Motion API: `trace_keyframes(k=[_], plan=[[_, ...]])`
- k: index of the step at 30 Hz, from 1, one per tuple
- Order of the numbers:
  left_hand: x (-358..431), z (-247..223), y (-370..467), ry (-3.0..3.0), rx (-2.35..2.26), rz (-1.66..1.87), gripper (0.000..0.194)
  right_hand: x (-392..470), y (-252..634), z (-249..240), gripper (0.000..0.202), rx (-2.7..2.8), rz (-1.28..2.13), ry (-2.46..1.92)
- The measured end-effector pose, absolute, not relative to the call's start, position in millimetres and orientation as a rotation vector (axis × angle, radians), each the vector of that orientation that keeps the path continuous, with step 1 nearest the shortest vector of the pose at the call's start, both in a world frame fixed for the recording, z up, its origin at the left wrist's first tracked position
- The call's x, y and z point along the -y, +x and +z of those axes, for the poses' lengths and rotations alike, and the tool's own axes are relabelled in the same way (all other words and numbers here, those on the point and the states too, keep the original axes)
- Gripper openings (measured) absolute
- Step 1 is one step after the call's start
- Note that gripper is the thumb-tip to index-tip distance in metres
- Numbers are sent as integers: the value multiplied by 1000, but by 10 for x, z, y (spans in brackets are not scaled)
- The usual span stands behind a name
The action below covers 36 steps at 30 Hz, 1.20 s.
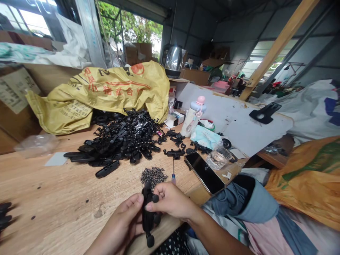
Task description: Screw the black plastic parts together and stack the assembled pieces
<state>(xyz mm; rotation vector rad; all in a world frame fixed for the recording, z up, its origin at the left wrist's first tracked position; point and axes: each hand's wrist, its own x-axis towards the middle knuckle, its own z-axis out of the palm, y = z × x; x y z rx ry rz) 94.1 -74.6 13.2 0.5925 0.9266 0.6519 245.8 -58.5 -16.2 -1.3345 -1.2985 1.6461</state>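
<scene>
Between my two hands, over the table's front edge, is a black plastic part (147, 220) with round knobs at its ends and side. My left hand (126, 212) is wrapped round it from the left, thumb on top. From the right, my right hand (172, 200) pinches it near the upper side knob; whether something small sits in that pinch is hidden. Just beyond lies a heap of tiny screws (154, 176). A screwdriver (173, 177) with a blue clear handle rests beside the heap. Farther back is a big pile of similar black parts (124, 136).
A yellow sack (114, 92) lies behind the pile. To the right are a phone (205, 173), a clear glass dish (218, 157), a tissue pack (205, 137) and a white bottle (192, 118). A clear plastic tub (37, 144) stands at left; cloth (255, 200) hangs by the right edge.
</scene>
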Motion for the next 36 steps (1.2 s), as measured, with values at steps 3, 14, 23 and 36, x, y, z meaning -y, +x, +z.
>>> trace_keyframes(k=[3, 14, 23, 36], plan=[[691, 86, 980, 667, -971, 689, 23, 620, 2417, -134, 39, 1452, 1408, -1480], [388, -36, 716, 569, -978, 703, 26, 306, 3291, -112, 19, 2573, -14, -1443], [443, -95, 683, 554, -894, 607, 11, 508, 2920, -40, 11, 1533, 577, -1147], [425, -165, 652, 569, -869, 599, 7, 609, 2346, -23, 16, 1877, 728, -1039]])
